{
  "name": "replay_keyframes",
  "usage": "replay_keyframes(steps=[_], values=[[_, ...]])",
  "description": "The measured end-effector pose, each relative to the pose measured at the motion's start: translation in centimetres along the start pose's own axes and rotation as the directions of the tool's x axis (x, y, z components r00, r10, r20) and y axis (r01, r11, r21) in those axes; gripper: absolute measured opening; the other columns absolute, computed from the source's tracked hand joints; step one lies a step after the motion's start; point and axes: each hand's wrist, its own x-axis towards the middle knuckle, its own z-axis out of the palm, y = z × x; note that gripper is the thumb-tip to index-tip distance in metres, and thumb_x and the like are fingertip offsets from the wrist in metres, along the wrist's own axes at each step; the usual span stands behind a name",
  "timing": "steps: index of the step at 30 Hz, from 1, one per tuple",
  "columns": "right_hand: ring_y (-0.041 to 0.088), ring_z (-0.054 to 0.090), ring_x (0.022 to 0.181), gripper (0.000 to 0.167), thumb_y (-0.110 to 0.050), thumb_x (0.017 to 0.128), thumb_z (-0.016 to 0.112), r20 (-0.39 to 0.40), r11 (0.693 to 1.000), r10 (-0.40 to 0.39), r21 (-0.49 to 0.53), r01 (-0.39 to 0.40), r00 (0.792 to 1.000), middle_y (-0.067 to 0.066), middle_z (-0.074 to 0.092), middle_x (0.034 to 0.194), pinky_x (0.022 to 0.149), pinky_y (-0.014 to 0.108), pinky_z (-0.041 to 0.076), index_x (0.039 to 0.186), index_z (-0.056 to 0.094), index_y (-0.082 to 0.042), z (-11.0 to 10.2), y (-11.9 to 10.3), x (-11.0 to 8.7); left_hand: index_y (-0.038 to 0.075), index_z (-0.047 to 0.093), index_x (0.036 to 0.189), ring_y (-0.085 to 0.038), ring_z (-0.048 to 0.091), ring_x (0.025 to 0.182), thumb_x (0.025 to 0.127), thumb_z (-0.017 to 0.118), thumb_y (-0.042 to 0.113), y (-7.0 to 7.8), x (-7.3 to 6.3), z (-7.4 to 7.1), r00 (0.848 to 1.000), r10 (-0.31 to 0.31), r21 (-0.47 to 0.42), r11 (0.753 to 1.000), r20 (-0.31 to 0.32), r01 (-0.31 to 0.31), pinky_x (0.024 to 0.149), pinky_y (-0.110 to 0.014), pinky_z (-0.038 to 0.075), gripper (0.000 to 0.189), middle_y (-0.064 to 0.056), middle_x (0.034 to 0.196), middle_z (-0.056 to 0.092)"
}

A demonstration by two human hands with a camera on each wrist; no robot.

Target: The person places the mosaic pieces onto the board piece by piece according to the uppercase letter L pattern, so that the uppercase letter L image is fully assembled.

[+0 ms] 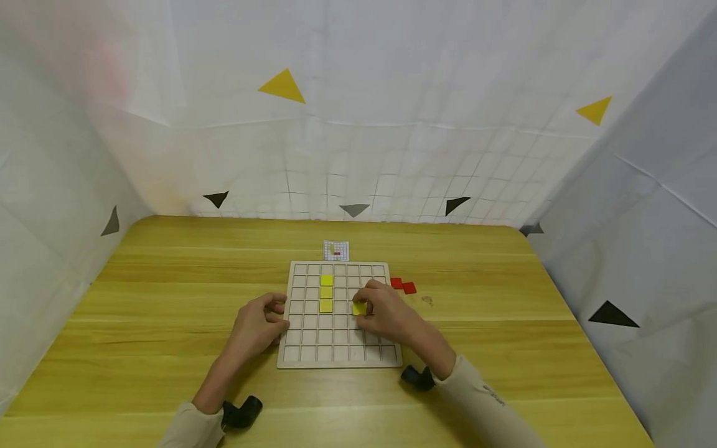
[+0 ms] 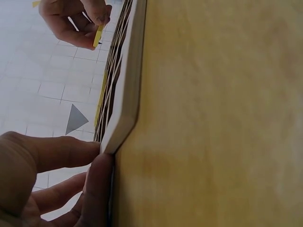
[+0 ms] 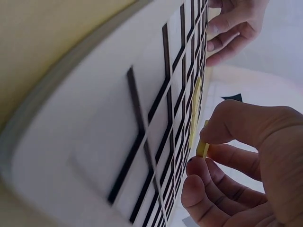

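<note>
A pale square grid board [image 1: 338, 364] lies on the table. Three yellow tiles [image 1: 326, 292] form a column in its cells, left of the middle. My right hand [image 1: 386, 311] is over the board's right half, pinching another yellow tile [image 3: 202, 147] between thumb and fingertips. In the right wrist view this tile stands on edge, close over the grid. At the board's left side my left hand [image 1: 254, 326] holds the rim, the tips of thumb and finger on the edge [image 2: 116, 127]. Two red tiles [image 1: 409, 288] lie just off the board's right edge.
A small printed card [image 1: 336, 250] with a grid pattern lies behind the board. White sheets [image 1: 392, 155] with yellow, black and grey triangles enclose the wooden table [image 1: 168, 267] at the back and sides. A black wrist device [image 1: 243, 412] is on each arm.
</note>
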Motion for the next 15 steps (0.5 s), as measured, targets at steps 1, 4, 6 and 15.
replay_keyframes(steps=[1,4,6,15], values=[[0.014,0.053,0.076,0.027,-0.007,0.08,0.076,0.003,1.0,-0.008,-0.001,0.008,1.0,-0.001,0.057,0.092,0.066,0.025,0.049,0.106,0.073,-0.005,0.1,-0.1,0.1,-0.001,0.061,0.129,-0.022,0.067,0.088,0.082,0.073,-0.003,0.0,0.0,0.0,1.0,0.001,-0.002,1.0,0.0,-0.001,0.057,-0.034,0.057,0.048,-0.014,0.109,0.063],[0.017,0.056,0.077,0.025,-0.006,0.08,0.076,0.016,0.999,-0.028,0.017,0.027,0.999,0.001,0.057,0.093,0.067,0.025,0.049,0.104,0.072,-0.005,0.3,-0.7,0.3,0.0,0.061,0.129,-0.022,0.067,0.088,0.082,0.074,-0.002,0.1,0.0,0.0,1.0,-0.002,-0.001,1.0,-0.001,0.002,0.057,-0.034,0.057,0.049,-0.014,0.109,0.063],[0.017,0.056,0.077,0.024,-0.006,0.08,0.076,0.025,0.999,-0.033,0.02,0.032,0.999,0.001,0.057,0.093,0.067,0.025,0.049,0.103,0.072,-0.005,0.4,-1.0,0.4,0.0,0.061,0.129,-0.022,0.067,0.088,0.082,0.074,-0.002,0.1,0.0,0.0,1.0,-0.001,0.002,1.0,-0.001,0.001,0.057,-0.033,0.057,0.049,-0.014,0.109,0.063],[0.017,0.059,0.076,0.023,-0.005,0.079,0.076,0.029,0.997,-0.083,0.003,0.083,0.996,0.002,0.058,0.09,0.067,0.023,0.049,0.102,0.072,-0.002,1.3,-1.8,1.0,-0.001,0.061,0.13,-0.022,0.067,0.088,0.082,0.073,-0.004,-0.1,0.0,0.0,1.0,0.006,-0.011,1.0,0.002,-0.006,0.057,-0.034,0.057,0.049,-0.014,0.108,0.062]])
